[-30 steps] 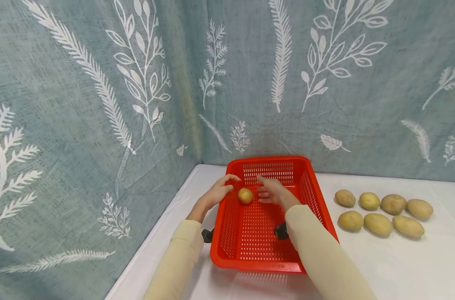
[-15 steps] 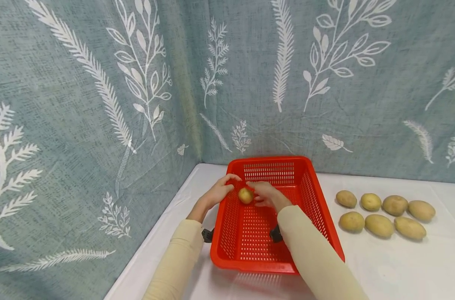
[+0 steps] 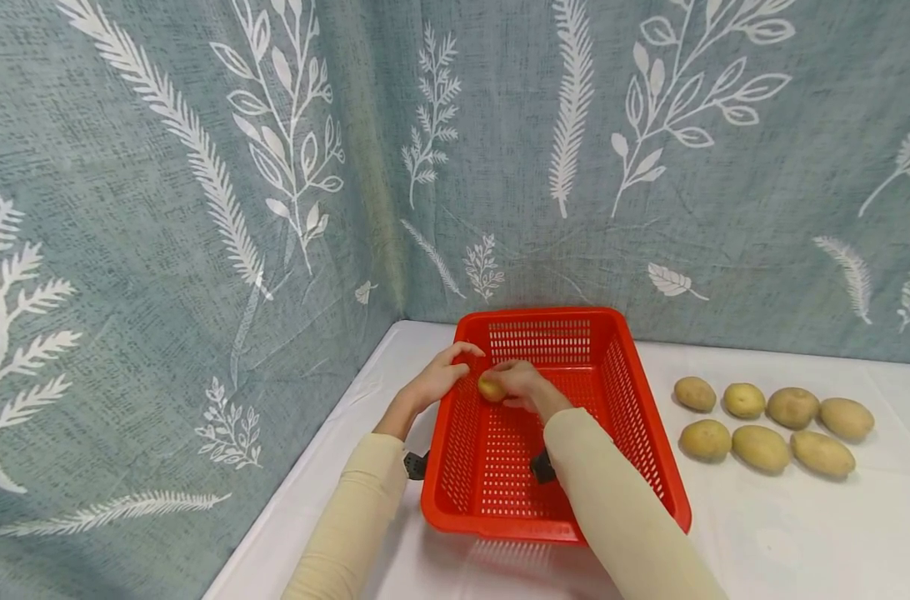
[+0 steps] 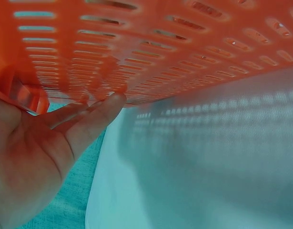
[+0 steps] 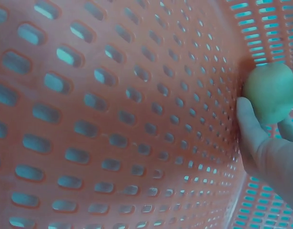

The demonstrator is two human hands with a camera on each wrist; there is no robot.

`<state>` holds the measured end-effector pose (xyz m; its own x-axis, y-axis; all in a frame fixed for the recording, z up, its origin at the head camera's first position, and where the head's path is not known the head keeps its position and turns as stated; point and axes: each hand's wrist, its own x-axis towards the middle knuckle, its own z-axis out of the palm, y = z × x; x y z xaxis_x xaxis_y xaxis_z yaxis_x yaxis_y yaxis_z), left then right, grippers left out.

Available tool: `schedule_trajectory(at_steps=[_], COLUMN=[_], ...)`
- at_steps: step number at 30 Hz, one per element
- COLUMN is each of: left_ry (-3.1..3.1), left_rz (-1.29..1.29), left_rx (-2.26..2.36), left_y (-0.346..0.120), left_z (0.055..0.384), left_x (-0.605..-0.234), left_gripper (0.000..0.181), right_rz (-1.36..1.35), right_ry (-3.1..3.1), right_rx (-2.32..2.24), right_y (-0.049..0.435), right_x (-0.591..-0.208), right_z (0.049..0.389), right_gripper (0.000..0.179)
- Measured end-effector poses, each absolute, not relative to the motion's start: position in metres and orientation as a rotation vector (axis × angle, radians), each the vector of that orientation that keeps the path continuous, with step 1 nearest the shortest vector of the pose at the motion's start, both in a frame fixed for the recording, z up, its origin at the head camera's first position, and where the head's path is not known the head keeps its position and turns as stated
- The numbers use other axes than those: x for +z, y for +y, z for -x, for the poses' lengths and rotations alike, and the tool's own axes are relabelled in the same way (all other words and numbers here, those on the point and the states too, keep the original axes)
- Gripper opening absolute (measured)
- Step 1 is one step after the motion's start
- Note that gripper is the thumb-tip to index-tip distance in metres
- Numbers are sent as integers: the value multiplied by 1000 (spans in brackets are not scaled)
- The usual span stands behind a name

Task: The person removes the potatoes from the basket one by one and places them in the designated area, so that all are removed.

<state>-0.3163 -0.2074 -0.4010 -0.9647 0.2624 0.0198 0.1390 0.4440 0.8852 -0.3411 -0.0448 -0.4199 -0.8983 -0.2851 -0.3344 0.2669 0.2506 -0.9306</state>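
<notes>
A red perforated plastic basket (image 3: pixel 492 527) stands on the white-covered table. At its left rim my left hand (image 3: pixel 432 383) holds on near the far corner; in the left wrist view that hand (image 4: pixel 36 157) has its fingers against the slotted wall, the fingertips partly hidden. Inside the basket, my right hand (image 3: pixel 526 385) pinches a small roundish potato (image 3: pixel 490 388) by the left wall. From the right wrist, the potato (image 5: pixel 270 90) shows between thumb and fingers, close to the basket floor.
Several loose potatoes (image 3: pixel 760 448) lie in two rows on the white tablecloth (image 3: pixel 785 533), right of the basket. A grey-green curtain (image 3: pixel 515 167) with white leaf prints rises behind and along the left. A dark wrist device (image 3: pixel 543 467) sits at the right sleeve.
My right hand has moved left across the basket and taken hold of the potato there. The left hand has stayed at the left rim. The head view has shifted slightly.
</notes>
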Motion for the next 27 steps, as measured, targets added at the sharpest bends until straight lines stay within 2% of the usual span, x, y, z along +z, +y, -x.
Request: schedule_trajectory(at_steps=[8, 27], left_ry=[2576, 2562], left_rz=[-346, -340], left_rx=[1558, 1579], left_y=[-206, -207], left_z=[313, 316], left_x=[-399, -401], left_gripper=[38, 37], right_rz=[19, -24], right_ry=[2142, 2054], right_rx=[-1704, -1748], right_y=[-45, -42], right_x=[-409, -415], right_z=[328, 336], right_gripper=[33, 40])
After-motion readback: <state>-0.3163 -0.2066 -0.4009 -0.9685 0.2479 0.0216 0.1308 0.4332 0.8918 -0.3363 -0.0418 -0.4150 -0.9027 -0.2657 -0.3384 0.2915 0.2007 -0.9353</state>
